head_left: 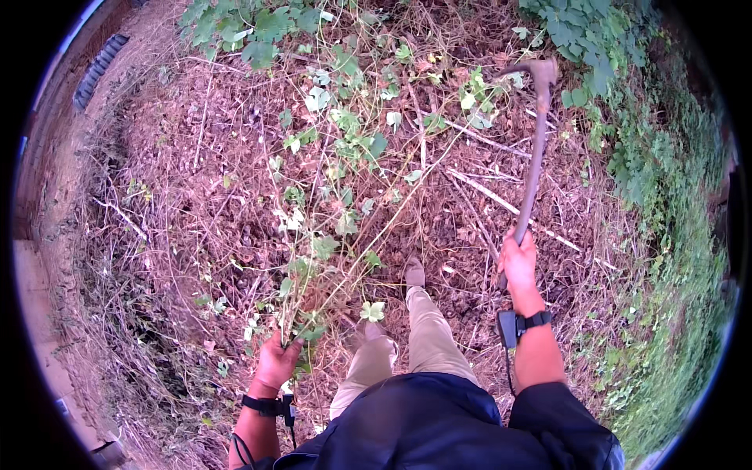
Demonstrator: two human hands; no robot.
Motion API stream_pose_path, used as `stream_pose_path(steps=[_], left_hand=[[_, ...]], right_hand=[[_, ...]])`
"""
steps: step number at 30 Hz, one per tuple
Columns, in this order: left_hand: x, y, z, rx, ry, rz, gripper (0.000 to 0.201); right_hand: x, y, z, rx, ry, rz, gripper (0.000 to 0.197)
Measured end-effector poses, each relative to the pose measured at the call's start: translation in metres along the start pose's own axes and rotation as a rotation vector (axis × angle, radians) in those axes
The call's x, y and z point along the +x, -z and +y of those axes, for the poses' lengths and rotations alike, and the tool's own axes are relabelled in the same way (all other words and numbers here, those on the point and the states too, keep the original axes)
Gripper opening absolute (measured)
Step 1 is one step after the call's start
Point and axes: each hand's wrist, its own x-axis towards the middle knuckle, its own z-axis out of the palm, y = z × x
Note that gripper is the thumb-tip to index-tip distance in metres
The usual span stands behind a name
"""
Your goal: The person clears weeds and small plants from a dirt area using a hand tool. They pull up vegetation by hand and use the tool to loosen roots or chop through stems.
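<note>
My left hand (pixel 277 362), low and left of centre, is closed around a bunch of green leafy vines (pixel 324 247). Their stems stretch away from it up the slope, and one long pale stem slants to the upper right. On the right, my right hand (pixel 518 262) grips the lower part of a wooden-handled hoe (pixel 534 168). Its handle points away from me, slightly curved, with the thick head at the far end. From that head a thin dark blade juts out to the left, near some leaves; whether it touches them I cannot tell.
Dry brown stalks and litter (pixel 219 188) cover the ground around my feet. Pale cut sticks (pixel 513 207) lie right of centre. Dense green growth (pixel 658 172) borders the right side, and more leafy vines (pixel 266 27) grow at the top. A dark ribbed object (pixel 100 70) lies far left.
</note>
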Motion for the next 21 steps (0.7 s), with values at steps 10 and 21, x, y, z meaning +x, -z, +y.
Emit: stream_pose_path(steps=[10,21], left_hand=[[0.011,0.005,0.009,-0.157,0.006,-0.064,0.023],[0.013,0.008,0.032,-0.062,0.08,-0.058,0.028]], right_hand=[[-0.078,0.11,0.08,-0.677,0.048,0.007,0.013],[-0.23,0.164,0.092,-0.52,-0.353,0.104,0.014]])
